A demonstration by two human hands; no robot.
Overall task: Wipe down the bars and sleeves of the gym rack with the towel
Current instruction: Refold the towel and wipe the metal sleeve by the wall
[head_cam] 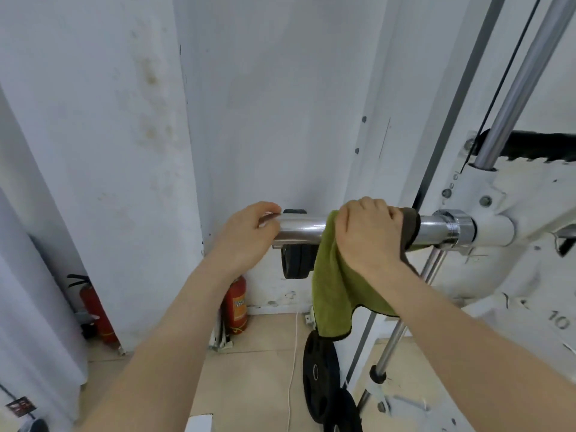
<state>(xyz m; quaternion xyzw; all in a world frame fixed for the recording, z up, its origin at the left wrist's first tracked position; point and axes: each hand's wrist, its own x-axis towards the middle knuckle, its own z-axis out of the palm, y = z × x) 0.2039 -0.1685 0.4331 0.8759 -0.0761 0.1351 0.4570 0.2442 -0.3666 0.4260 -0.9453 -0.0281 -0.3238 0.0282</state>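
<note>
A chrome bar sleeve [300,230] juts left from the white gym rack [526,219] at mid-frame. My left hand [249,235] grips the sleeve's free end, fingers curled over the top. A green towel with a dark brown edge [335,294] is wrapped over the sleeve further right and hangs down below it. My right hand [367,232] grips the towel around the sleeve, just left of the chrome collar [458,227].
Chrome guide rods [523,76] rise diagonally at the right. Black weight plates [321,372] lean on the floor below the towel; another pair [296,260] hangs behind the sleeve. Two red fire extinguishers [237,304] stand by the white wall. A white cable [293,363] trails across the floor.
</note>
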